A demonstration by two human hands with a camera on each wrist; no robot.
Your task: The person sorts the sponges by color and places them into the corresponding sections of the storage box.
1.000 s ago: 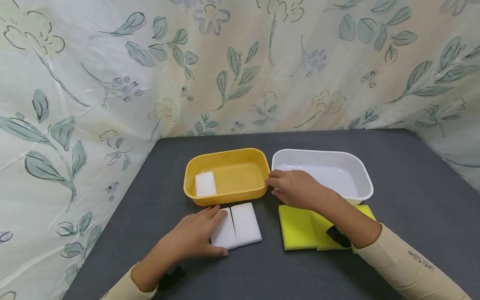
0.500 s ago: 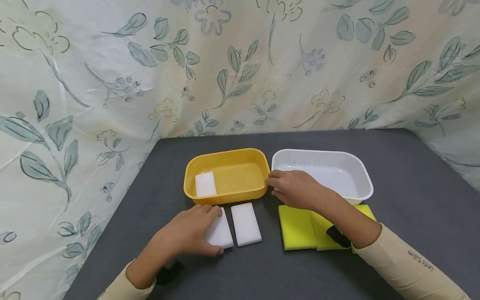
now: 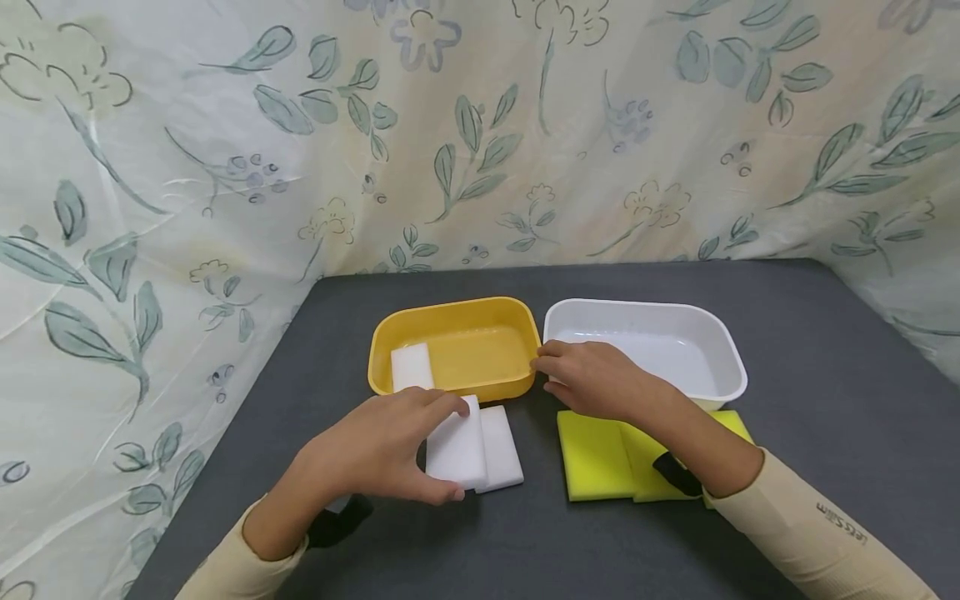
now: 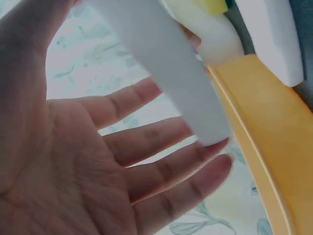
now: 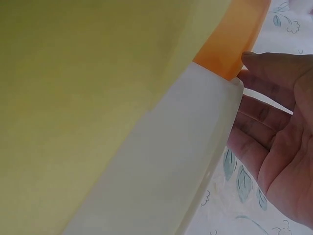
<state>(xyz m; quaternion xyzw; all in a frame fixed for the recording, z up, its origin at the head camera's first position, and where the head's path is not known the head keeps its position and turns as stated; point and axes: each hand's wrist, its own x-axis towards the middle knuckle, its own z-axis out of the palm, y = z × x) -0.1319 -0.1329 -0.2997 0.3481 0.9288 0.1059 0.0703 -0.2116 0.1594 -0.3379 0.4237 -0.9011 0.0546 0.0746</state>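
A white sponge [image 3: 459,446] is gripped lengthwise in my left hand [image 3: 375,450], the thumb at its near end and the fingertips at its far end. In the left wrist view this sponge [image 4: 161,63] stands off the palm, tilted beside the yellow tub. A second white sponge [image 3: 501,450] lies on the table, partly covered by the held one. Another white sponge [image 3: 411,367] sits inside the yellow tub [image 3: 480,389], at its left end. My right hand [image 3: 592,375] rests at the corner where the yellow tub meets the white tub [image 3: 720,350], its fingers [image 5: 259,110] loosely extended by the rims.
Several yellow sponges [image 3: 596,458] lie in an overlapping row before the white tub, partly under the right forearm. A dark grey cloth [image 3: 525,550] covers the table. Floral sheets [image 3: 480,133] hang behind and at the sides.
My left hand has shifted the white sponge slightly left, then raised it and brought it back right over the neighbouring sponge. The right hand has stayed in place.
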